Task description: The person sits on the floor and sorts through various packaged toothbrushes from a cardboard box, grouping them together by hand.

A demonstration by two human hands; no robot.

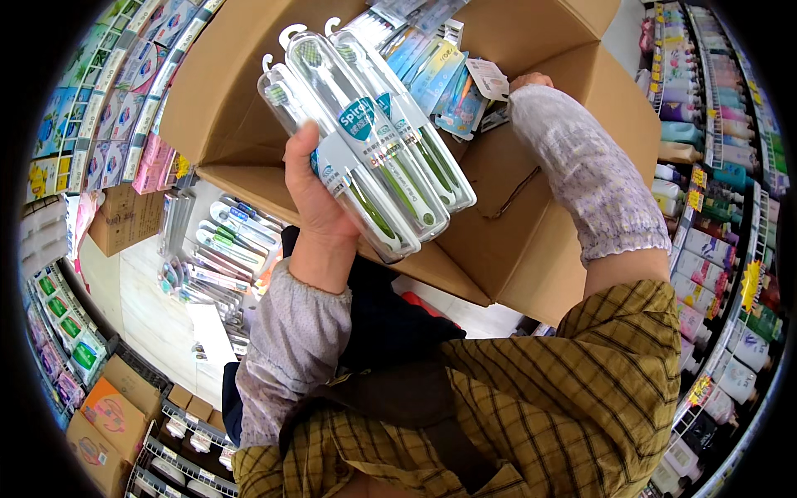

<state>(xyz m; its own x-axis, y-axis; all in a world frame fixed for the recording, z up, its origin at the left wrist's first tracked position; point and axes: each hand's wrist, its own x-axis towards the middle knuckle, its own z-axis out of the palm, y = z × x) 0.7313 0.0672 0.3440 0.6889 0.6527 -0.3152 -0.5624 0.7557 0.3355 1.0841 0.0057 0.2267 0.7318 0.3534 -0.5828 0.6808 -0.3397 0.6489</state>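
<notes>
My left hand (317,187) grips three clear plastic cases side by side, each holding a green-and-white toothbrush (398,180), above the near left edge of an open cardboard box (560,249). The cases have white hanging hooks at their far ends. Inside the box, at its far side, lie packaged toothbrushes (429,68) in a loose pile. My right hand (530,81) reaches into the box beside a white card (489,79) at the pile's right edge. Its fingers are mostly hidden behind the sleeve cover, so its grip does not show.
More packaged toothbrushes (230,243) lie in rows on the floor at the left, near a white sheet (210,333). Shelves of bottles (703,261) line the right side. Shelves with boxed goods (115,99) and a closed carton (127,218) stand at the left.
</notes>
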